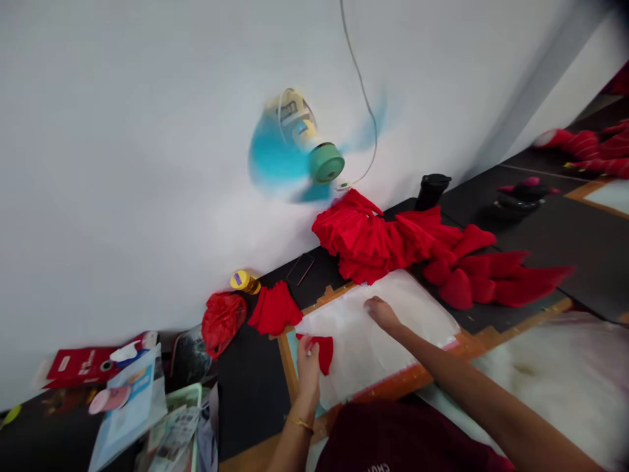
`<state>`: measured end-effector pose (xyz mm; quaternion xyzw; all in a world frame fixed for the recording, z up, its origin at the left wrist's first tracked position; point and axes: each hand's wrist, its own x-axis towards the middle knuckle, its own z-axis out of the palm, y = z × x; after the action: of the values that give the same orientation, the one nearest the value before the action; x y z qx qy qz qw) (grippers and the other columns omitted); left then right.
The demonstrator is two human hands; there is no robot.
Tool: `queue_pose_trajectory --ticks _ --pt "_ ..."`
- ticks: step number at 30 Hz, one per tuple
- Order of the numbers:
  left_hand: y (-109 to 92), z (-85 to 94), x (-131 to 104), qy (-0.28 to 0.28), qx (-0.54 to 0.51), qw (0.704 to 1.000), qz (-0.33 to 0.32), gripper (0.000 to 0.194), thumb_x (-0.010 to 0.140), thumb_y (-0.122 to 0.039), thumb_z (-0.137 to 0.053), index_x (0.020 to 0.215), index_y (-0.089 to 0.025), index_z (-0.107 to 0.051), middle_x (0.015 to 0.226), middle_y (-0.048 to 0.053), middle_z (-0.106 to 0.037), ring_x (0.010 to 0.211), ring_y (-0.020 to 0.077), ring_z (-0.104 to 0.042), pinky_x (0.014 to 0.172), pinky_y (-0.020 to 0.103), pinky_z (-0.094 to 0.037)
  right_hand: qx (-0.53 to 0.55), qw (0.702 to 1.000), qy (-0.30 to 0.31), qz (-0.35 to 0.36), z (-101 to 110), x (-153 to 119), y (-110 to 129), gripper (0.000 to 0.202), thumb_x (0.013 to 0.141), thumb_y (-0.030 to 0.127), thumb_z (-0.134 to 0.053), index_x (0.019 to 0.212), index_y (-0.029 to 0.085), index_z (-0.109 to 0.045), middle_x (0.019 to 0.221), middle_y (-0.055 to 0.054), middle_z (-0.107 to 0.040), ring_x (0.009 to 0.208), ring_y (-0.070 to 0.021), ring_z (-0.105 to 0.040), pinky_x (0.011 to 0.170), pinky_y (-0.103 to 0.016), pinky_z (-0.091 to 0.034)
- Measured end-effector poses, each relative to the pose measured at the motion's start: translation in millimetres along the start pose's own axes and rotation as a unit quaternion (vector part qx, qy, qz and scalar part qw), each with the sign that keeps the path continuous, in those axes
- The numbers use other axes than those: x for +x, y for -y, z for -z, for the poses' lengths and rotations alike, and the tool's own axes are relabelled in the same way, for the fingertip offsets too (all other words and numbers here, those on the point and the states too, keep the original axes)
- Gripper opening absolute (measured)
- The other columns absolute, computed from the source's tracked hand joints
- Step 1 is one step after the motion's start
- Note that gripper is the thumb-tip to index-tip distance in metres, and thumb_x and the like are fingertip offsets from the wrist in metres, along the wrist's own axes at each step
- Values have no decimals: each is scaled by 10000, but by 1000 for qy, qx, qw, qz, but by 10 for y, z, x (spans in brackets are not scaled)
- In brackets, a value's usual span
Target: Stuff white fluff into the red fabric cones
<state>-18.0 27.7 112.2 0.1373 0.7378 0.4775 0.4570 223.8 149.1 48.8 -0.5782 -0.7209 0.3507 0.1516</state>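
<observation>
A small red fabric piece is pinched in my left hand, over the left end of a white-covered board with a wooden frame. My right hand is closed above the board's middle; whatever its fingers hold, if anything, is hidden. Just beyond the right hand lies a large heap of red fabric pieces. A smaller stack of red fabric rests past the board's left corner. Plump red stuffed shapes are piled to the right of the board.
A fan with blurred blue blades is at the wall. Along the black table are a phone, a yellow-lidded jar, a red plastic bag and a black cup. Papers fill a pale green basket at left.
</observation>
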Motion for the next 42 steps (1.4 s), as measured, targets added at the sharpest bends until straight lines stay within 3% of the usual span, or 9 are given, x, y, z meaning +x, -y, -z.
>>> queue_pose_trajectory --ticks 5,10,14,20,25,31,36,39,42 --pt "-143 -351 -156 129 -70 986 75 625 762 -552 -700 1281 -254 -521 1183 109 -582 965 219 -629 707 307 -555 107 991 22 77 -126 -284 392 345 702 65 -481 959 196 -670 1017 -53 -688 952 -194 -646 853 -287 -499" --pt "-110 -504 -154 254 -118 956 91 590 713 -545 -742 1164 -185 -618 1039 95 -659 818 188 -640 669 297 -542 295 948 59 108 -260 -508 779 440 582 50 -465 964 204 -621 962 -24 -678 910 -186 -644 823 -287 -495" --pt "2 -524 -148 219 -108 968 54 498 643 -418 -790 1027 -127 -664 950 102 -699 765 192 -649 651 285 -514 336 940 34 41 -254 -545 829 612 572 65 -474 1163 210 -532 954 -16 -671 886 -181 -645 803 -297 -503" --pt "17 -356 -69 132 -106 986 4 436 641 -315 -759 1029 -160 -635 813 29 -688 689 160 -627 682 287 -499 256 966 12 15 -117 -576 692 337 644 120 -486 945 201 -614 931 -42 -678 923 -205 -634 867 -334 -495" --pt "-39 -311 -100 129 -99 986 -20 361 620 -340 -784 895 -161 -634 793 23 -687 712 164 -623 712 290 -496 301 951 57 48 -144 -610 813 607 611 154 -580 1216 211 -562 1280 -87 -605 927 -182 -610 768 -296 -531" --pt "-57 -232 -63 116 -69 990 -35 315 633 -369 -792 793 -159 -621 712 0 -637 640 130 -570 644 248 -463 316 943 72 -82 -234 -540 797 172 669 289 -562 820 207 -579 673 38 -588 530 -124 -504 466 -228 -434" --pt "-76 -165 -22 122 -39 992 -21 321 669 -342 -782 903 -155 -664 762 10 -624 589 111 -537 554 230 -440 298 945 4 -131 -233 -452 721 260 711 431 -622 835 228 -517 662 46 -543 490 -118 -459 409 -220 -351" --pt "-22 -280 -108 181 -5 983 -22 526 609 -191 -811 1113 -179 -660 946 57 -678 670 132 -595 597 236 -478 312 938 10 -148 -330 -439 855 279 747 473 -614 786 226 -490 615 47 -535 466 -115 -471 397 -211 -336" --pt "62 -330 -131 175 38 983 -31 421 633 -109 -748 1044 -164 -675 826 36 -686 642 134 -589 600 226 -463 346 924 41 -156 -418 -466 974 376 813 578 -526 718 217 -491 541 43 -513 422 -113 -458 373 -212 -315"
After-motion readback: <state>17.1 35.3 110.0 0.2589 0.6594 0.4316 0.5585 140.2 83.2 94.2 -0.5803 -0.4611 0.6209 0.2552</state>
